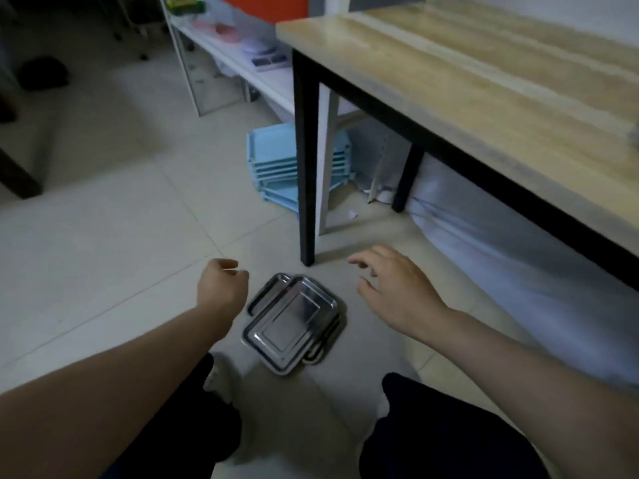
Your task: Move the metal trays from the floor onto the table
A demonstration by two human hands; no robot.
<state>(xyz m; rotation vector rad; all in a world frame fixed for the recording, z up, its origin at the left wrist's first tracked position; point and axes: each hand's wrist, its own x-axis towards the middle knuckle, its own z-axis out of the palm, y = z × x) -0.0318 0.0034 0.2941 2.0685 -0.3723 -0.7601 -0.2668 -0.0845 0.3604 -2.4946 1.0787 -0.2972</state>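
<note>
The trays [292,323] lay stacked on the tiled floor [103,254], just in front of the near leg [306,167] of the table [484,63]. The top tray sat skewed on the ones under it, so that a rim of a lower tray showed at the upper left and another edge at the lower right. How many were in the stack could not be told. The top tray held nothing; only its shiny bottom showed.

Both hands hung above the floor on either side of the stack, well apart, touching neither the trays nor each other. The left hand [221,288] was to the left of the stack, its fingers curled inward around nothing. The right hand [390,288] was to the right, its fingers spread and loosely bent, palm down. Dark trouser legs [432,437] and a pale shoe [218,378] showed below the stack.

The table had a light wood top on black legs. Behind the near leg, a pile of light blue trays [273,164] leaned on the floor. Farther back stood a white shelf [242,67] with a pink dish [221,29] and a small scale [266,58] on it; what the dish held was too blurred to tell. White cloth [501,257] lay under the table.
</note>
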